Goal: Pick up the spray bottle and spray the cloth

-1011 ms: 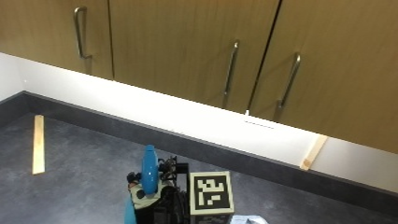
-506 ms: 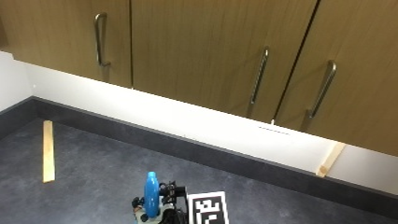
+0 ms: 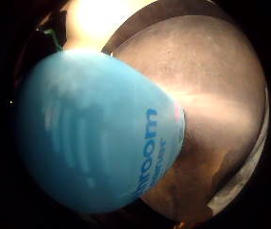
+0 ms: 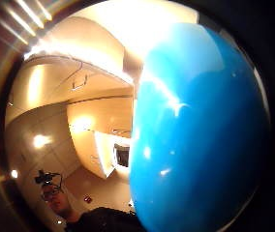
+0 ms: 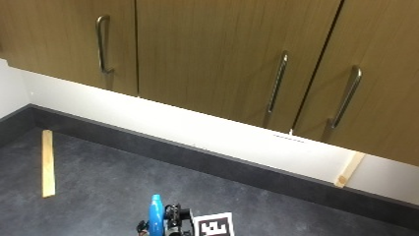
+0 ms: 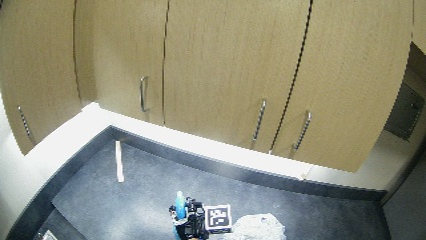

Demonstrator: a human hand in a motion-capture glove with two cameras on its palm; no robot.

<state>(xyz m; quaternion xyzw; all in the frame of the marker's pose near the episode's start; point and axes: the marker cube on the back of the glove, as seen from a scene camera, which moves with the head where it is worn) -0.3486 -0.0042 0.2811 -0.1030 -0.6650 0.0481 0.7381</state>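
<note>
Blue spray bottle (image 5: 156,216) upright against right hand (image 5: 175,223) palm, near worktop (image 5: 98,182) front edge; finger state can't tell. Bottle now lower in the shifted outside view.

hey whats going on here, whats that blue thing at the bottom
That is a blue spray bottle, up off the dark countertop in a person's gloved right hand. Both palm views are largely filled by the bottle's blue body, so it sits close against the palm. A crumpled pale cloth lies on the counter just beside the hand. No spray is visible. A wooden strip lies further back, under the wall cabinets.
</note>
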